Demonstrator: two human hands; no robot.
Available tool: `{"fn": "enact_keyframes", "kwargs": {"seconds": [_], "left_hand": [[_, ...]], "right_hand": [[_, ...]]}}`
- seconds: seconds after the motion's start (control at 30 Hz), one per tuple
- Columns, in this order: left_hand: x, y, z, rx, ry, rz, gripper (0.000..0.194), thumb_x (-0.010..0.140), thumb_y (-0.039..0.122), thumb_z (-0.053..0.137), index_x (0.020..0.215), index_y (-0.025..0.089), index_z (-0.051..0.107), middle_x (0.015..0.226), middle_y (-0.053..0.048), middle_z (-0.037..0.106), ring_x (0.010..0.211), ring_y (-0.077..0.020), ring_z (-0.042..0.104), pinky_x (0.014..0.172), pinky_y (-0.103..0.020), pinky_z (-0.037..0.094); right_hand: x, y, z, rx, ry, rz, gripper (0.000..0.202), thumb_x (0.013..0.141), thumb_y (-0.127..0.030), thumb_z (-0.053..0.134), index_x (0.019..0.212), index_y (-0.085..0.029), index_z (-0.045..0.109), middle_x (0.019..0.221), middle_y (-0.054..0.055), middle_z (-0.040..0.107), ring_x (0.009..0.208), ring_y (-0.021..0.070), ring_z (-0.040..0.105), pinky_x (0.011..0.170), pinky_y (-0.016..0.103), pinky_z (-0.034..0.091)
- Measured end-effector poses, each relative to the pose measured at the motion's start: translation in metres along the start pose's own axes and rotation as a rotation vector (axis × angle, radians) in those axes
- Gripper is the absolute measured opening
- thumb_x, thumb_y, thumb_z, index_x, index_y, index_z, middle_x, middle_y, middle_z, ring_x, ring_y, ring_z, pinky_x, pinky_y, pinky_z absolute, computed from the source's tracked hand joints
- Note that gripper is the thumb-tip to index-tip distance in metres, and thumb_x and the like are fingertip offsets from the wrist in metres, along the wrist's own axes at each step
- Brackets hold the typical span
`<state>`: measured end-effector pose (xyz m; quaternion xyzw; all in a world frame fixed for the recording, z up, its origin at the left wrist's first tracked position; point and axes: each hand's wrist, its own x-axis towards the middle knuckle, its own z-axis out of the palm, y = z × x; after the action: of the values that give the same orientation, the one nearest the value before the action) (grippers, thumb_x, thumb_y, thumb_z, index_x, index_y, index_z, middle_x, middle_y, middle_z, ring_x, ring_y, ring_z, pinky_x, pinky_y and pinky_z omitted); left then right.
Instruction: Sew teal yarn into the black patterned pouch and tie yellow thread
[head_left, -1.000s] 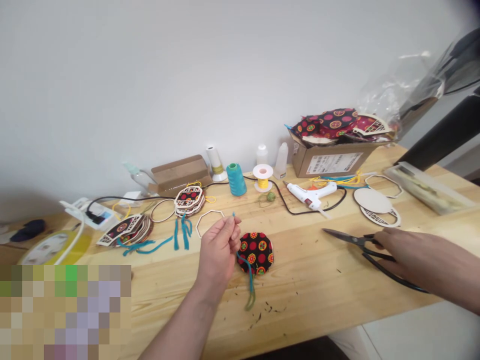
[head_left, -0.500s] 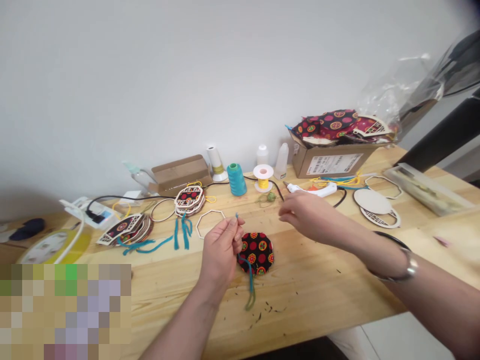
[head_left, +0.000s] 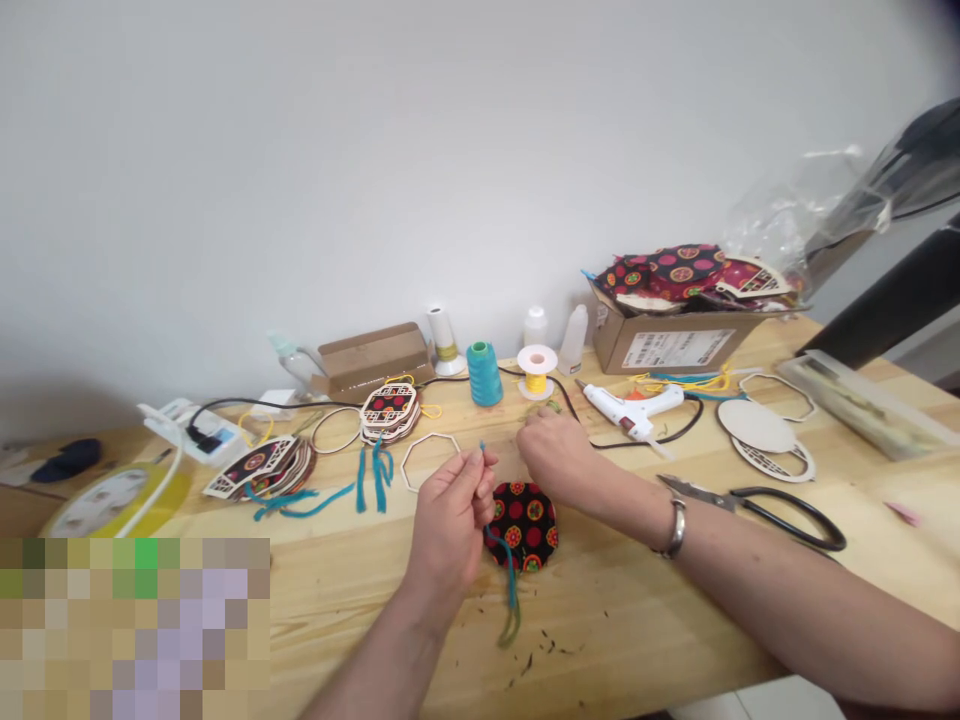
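Observation:
My left hand (head_left: 454, 500) is closed in a pinch on blue yarn (head_left: 511, 575), whose tip pokes up above the thumb. A length of that yarn hangs below the hand across a round black fabric piece (head_left: 534, 530) with red and orange flower prints, ending in a green loop (head_left: 510, 628). My right hand (head_left: 556, 455) is just to the right of the left, above the fabric piece's far edge. Its fingers are curled and turned away from view, so what they hold, if anything, is hidden. Behind it lies a partly covered green thread bundle (head_left: 544, 408).
Scissors (head_left: 750, 500) lie beneath my right forearm. Behind them are a white glue gun (head_left: 634, 408) and a cardboard box (head_left: 675, 340) of fabric pieces. A blue thread cone (head_left: 484, 375) and yellow spool (head_left: 537, 375) stand at the back. Stacked wooden-framed pieces (head_left: 390, 412) sit left.
My right hand has moved left and slightly down, closer to my left hand, uncovering the glue gun and scissors. My left hand keeps its pinch on the yarn. The view has shifted slightly.

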<state>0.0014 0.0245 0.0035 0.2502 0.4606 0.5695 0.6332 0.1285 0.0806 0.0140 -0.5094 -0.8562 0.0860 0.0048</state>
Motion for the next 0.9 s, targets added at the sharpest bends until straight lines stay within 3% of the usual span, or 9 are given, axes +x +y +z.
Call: {"fn": "enact_keyframes", "kwargs": {"seconds": [0.17,0.33,0.43,0.5,0.67,0.9], "left_hand": [[-0.001,0.000,0.000,-0.018,-0.002,-0.012,0.025,0.068,0.034,0.070,0.070,0.011,0.061,0.048,0.007,0.038,0.041,-0.0019,0.026,0.039,-0.015,0.018],[-0.002,0.000,-0.001,-0.046,-0.011,-0.014,0.026,0.068,0.034,0.071,0.071,0.010,0.061,0.047,0.008,0.036,0.041,-0.0013,0.026,0.039,-0.014,0.017],[-0.002,0.000,-0.001,-0.054,-0.012,-0.021,0.027,0.067,0.034,0.071,0.072,0.010,0.061,0.048,0.007,0.038,0.042,-0.0013,0.027,0.039,-0.014,0.017],[-0.003,-0.001,-0.001,-0.055,-0.007,-0.021,0.027,0.067,0.034,0.072,0.072,0.010,0.062,0.048,0.007,0.038,0.042,-0.0012,0.027,0.039,-0.014,0.017],[-0.001,-0.002,-0.002,-0.059,-0.014,-0.016,0.027,0.067,0.034,0.071,0.072,0.010,0.061,0.047,0.008,0.037,0.041,-0.0008,0.025,0.039,-0.015,0.015],[-0.002,-0.001,-0.002,-0.065,-0.023,-0.009,0.026,0.068,0.034,0.071,0.072,0.010,0.061,0.047,0.008,0.037,0.040,-0.0009,0.025,0.039,-0.015,0.015]], "right_hand": [[0.005,0.008,-0.001,0.196,-0.032,0.070,0.016,0.071,-0.006,0.051,0.075,-0.006,0.066,0.086,0.021,0.065,0.087,0.0278,0.059,0.071,0.034,0.045],[0.015,0.031,-0.025,0.570,-0.034,0.114,0.022,0.084,-0.021,0.045,0.078,-0.009,0.062,0.077,0.011,0.067,0.070,0.0151,0.062,0.057,0.022,0.044],[0.026,0.039,-0.052,0.883,0.038,0.144,0.025,0.090,-0.021,0.038,0.084,-0.007,0.058,0.078,0.012,0.066,0.066,0.0113,0.061,0.049,0.018,0.042],[0.036,0.041,-0.072,1.165,0.107,0.176,0.019,0.089,-0.017,0.043,0.078,-0.008,0.055,0.076,0.013,0.065,0.064,0.0108,0.061,0.045,0.017,0.041],[0.066,0.031,-0.123,1.584,0.217,0.145,0.020,0.088,-0.007,0.045,0.070,-0.011,0.051,0.071,0.008,0.063,0.059,0.0067,0.060,0.047,0.014,0.045],[0.072,0.002,-0.202,1.756,0.290,-0.067,0.023,0.092,-0.008,0.039,0.071,-0.012,0.047,0.064,-0.002,0.055,0.059,0.0005,0.058,0.045,0.005,0.040]]}}
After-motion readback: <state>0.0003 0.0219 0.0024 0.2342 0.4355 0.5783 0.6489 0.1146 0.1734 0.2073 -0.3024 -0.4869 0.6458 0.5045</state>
